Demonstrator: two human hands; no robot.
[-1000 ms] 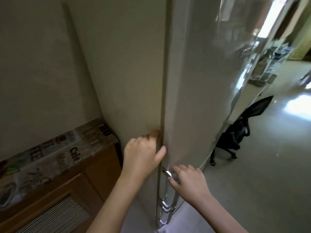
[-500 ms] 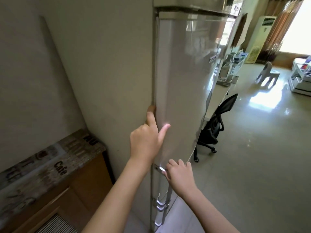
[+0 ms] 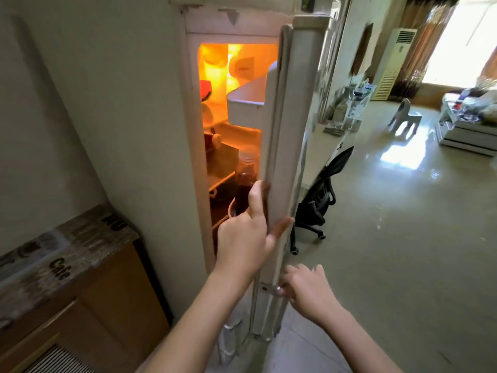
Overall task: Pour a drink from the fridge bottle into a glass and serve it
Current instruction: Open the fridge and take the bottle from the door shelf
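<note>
The left hand (image 3: 246, 238) is gripping the fridge door (image 3: 289, 146) by its edge, fingers curled behind and thumb in front. The right hand (image 3: 309, 290) is closing around the metal handle (image 3: 274, 291) at five o'clock. The dark-filled bottle (image 3: 245, 181) is standing just beyond the left fingers, at twelve o'clock.

Head camera looks forward and down — close on the fridge door (image 3: 285, 157).

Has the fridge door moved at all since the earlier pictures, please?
Yes. The fridge door has swung open, away from the cabinet frame, exposing the lit interior and a bottle.
</note>
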